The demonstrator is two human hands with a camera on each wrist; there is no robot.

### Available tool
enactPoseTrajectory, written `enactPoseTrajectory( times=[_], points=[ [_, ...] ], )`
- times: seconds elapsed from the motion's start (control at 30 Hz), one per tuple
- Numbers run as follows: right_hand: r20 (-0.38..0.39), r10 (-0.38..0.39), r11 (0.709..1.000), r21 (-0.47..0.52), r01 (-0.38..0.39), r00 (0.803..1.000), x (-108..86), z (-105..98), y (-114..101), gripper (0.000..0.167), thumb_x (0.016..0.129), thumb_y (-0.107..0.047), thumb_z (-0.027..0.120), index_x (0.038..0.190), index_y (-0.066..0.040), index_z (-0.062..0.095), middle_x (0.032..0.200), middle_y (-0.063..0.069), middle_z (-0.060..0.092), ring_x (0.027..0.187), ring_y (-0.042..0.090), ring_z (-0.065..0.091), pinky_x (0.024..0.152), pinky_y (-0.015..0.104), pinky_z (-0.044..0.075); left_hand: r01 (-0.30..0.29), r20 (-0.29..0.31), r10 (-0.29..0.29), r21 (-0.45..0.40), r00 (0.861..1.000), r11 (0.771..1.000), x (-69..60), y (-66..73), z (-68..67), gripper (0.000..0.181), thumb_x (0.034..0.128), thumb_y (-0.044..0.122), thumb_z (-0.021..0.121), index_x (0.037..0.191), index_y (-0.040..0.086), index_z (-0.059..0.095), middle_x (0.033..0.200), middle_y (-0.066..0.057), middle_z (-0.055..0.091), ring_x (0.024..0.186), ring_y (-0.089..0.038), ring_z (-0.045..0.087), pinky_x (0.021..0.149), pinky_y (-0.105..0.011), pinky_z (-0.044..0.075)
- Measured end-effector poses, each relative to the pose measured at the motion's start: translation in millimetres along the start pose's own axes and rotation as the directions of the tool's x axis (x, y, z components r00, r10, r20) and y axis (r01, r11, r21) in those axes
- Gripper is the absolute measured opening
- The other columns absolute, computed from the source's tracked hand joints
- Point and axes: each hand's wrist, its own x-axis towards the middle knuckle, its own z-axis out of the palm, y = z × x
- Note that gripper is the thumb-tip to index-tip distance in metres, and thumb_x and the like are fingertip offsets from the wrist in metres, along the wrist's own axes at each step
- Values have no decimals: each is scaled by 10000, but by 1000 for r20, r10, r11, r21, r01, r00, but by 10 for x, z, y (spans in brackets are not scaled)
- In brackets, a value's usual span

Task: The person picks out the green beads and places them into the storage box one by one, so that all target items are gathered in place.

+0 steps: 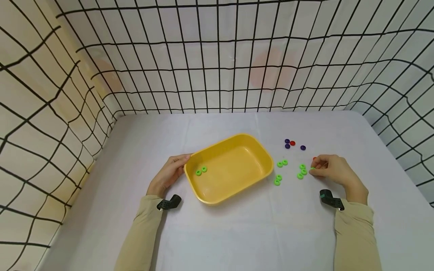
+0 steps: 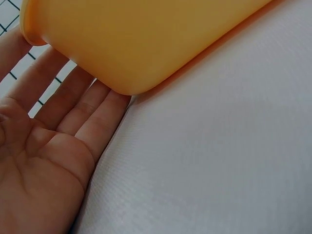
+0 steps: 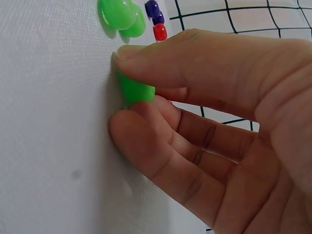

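Observation:
A yellow plastic tray (image 1: 227,165) sits at an angle on the table, with two green rings (image 1: 201,171) lying at its left end. My left hand (image 1: 169,172) touches the tray's left end; the left wrist view shows its fingers (image 2: 105,119) nearly straight against the outer wall. To the right, my right hand (image 1: 333,171) is low over the cloth. Its thumb and a finger pinch a green ring (image 3: 137,90) close to the table surface. Several loose green rings (image 1: 303,172) lie between that hand and the tray.
Beyond the green rings are several purple pieces (image 1: 303,148) and a red one (image 1: 292,143). Another red piece (image 1: 314,158) is partly hidden behind my right hand. Black netting (image 1: 218,69) stands along the back and sides of the white-covered table (image 1: 237,233).

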Motion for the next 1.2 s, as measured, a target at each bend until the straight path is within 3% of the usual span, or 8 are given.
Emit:
enactPoseTrajectory(
  times=[0.2,0.37,0.53,0.73,0.83,0.93,1.03,1.2],
  points=[
    [-14,1,1000,-12,-1,1000,-15,6,-6,225,830,-173,768,935,-7,658,796,40,602,733,176,528,581,227,440,0,5,0,0,1000,1000,-9,-5,-4,373,1047,159,480,1283,-110,584,1126,29,712,994,-108,629,865,-213,546],
    [-88,-15,999,-35,12,996,30,-70,-35,226,832,-186,759,946,-15,667,809,39,614,751,170,523,606,230,427,-29,10,29,19,1000,999,45,39,-13,393,1047,161,478,1290,-136,558,1105,12,709,945,-110,615,838,-206,546],
    [-148,-40,999,-25,37,988,-1,-95,-100,203,863,-152,728,993,-7,667,840,54,626,717,113,570,598,220,444,-30,16,29,23,999,999,18,24,-12,399,1048,152,470,1295,-154,540,1090,17,708,922,-106,605,828,-200,543],
    [-268,-104,995,-26,100,958,-37,-102,-477,216,861,-136,746,1020,-9,676,890,112,670,764,172,604,616,264,438,-33,31,33,14,999,999,13,-25,-6,429,1047,151,470,1318,-182,487,1116,20,711,936,-99,628,825,-199,549],
    [-293,-174,985,-30,172,940,-7,-53,-724,205,852,-107,753,1015,-4,683,924,130,676,815,232,608,611,232,467,-31,34,31,9,999,999,19,-53,0,423,1046,137,463,1320,-185,480,1121,23,712,946,-95,639,824,-202,554],
    [-283,-290,957,-56,286,914,102,17,-983,171,835,-51,754,986,-4,692,926,119,670,803,235,615,623,214,501,-28,36,28,5,999,1000,34,-68,-1,412,1047,138,465,1318,-171,496,1126,28,713,968,-95,648,834,-208,555],
    [-218,-420,907,-78,413,881,259,101,-1287,146,825,5,743,961,-3,691,922,104,660,790,220,619,670,275,553,-33,42,33,3,999,999,42,-69,-13,404,1047,142,468,1313,-157,519,1134,33,709,994,-94,648,846,-209,551],
    [14,-581,805,-141,577,814,526,281,-1915,146,839,28,725,974,-15,693,937,80,639,797,198,620,716,329,569,-39,32,39,2,999,999,40,-54,-20,411,1046,138,470,1314,-171,507,1130,31,709,998,-89,647,853,-203,548]
  ],
)
